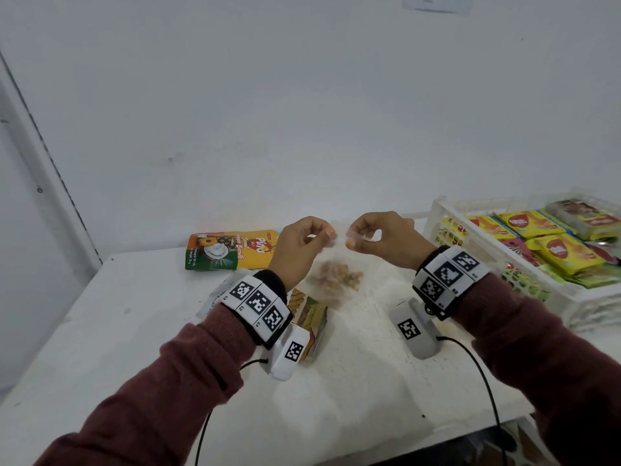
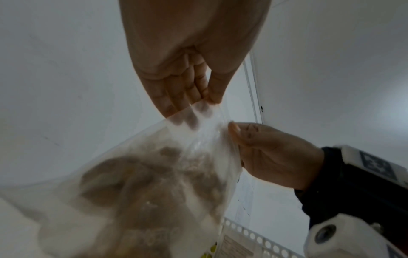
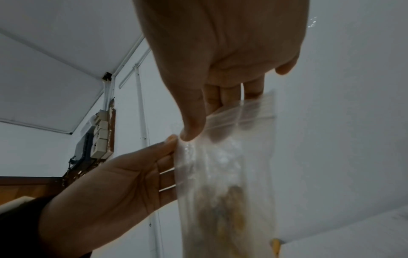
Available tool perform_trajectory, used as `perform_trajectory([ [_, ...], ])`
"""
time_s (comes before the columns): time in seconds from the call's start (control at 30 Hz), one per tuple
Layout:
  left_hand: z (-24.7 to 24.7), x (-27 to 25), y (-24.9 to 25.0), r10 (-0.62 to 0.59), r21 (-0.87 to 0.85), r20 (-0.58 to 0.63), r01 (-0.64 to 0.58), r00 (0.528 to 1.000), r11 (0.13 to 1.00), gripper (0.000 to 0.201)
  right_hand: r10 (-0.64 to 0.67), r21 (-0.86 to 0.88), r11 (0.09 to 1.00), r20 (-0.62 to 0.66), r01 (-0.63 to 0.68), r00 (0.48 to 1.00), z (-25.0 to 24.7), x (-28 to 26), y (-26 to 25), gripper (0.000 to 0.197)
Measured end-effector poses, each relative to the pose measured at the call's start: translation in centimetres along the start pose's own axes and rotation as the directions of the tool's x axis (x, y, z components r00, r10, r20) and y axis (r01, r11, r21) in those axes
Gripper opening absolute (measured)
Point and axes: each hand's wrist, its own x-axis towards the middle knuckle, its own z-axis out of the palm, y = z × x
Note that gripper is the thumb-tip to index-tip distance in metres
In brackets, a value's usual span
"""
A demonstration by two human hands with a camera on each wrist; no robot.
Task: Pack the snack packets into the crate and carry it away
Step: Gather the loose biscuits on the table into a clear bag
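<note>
Head view: crinkly clear snack bag (image 1: 336,277)

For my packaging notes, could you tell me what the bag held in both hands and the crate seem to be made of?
The bag looks like thin, glossy clear plastic film: brown snacks show through and it wrinkles where the left hand and right hand pinch it. The crate looks like rigid, matte white moulded plastic, with perforated lattice walls.

Maroon sleeves (image 1: 161,381), black wristbands (image 1: 265,297) — checkered white tags, black cables (image 1: 484,381)
</note>
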Motion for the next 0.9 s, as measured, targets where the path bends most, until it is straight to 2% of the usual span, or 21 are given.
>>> perform_trajectory([
  [0.1, 0.1, -0.2, 0.1, -0.038, -0.049, 0.026, 0.04, 0.999, 0.998, 0.016, 0.001, -0.035, 0.999, 0.012, -0.001, 1.0, 0.0, -0.7, 0.6, 0.008],
  [0.2, 0.7, -0.7, 0.0, -0.06, -0.058, 0.056, 0.063, 0.997, 0.996, 0.017, -0.034, -0.14, 0.99, 0.004, 0.034, 0.999, 0.3, -1.6, 0.5, 0.008],
  [0.27, 1.2, -1.0, -0.1, -0.081, -0.075, 0.069, 0.086, 0.994, 0.993, 0.017, -0.033, -0.135, 0.99, -0.022, 0.03, 0.999, 0.0, -2.2, 0.4, 0.007],
  [0.43, 1.7, -1.6, 0.4, -0.157, -0.167, 0.063, 0.165, 0.986, 0.972, 0.017, 0.03, -0.068, 0.997, -0.004, -0.03, 1.0, -1.5, -3.2, 2.7, 0.018],
  [0.5, 2.2, -1.9, 0.7, -0.173, -0.162, 0.074, 0.183, 0.982, 0.97, 0.018, 0.027, -0.103, 0.994, 0.012, -0.026, 1.0, -1.9, -3.5, 3.4, 0.024],
  [0.6, 3.4, -2.2, 0.9, -0.224, -0.171, 0.063, 0.232, 0.973, 0.958, 0.019, 0.045, -0.168, 0.985, 0.027, -0.039, 0.999, -2.5, -3.8, 3.7, 0.021],
  [0.73, 4.4, -2.2, 1.1, -0.329, -0.241, 0.006, 0.321, 0.944, 0.916, 0.018, 0.041, -0.038, 0.999, 0.1, -0.037, 0.994, -4.1, -4.1, 4.9, 0.026],
  [0.83, 5.4, -2.7, 1.6, -0.407, -0.285, 0.015, 0.394, 0.913, 0.874, 0.016, 0.009, 0.051, 0.999, 0.164, -0.017, 0.986, -5.1, -4.6, 5.6, 0.028],
  [0.9, 6.2, -3.3, 1.9, -0.46, -0.291, 0.033, 0.448, 0.888, 0.845, 0.016, 0.036, 0.1, 0.993, 0.208, -0.058, 0.977, -5.6, -4.7, 5.9, 0.028],
])
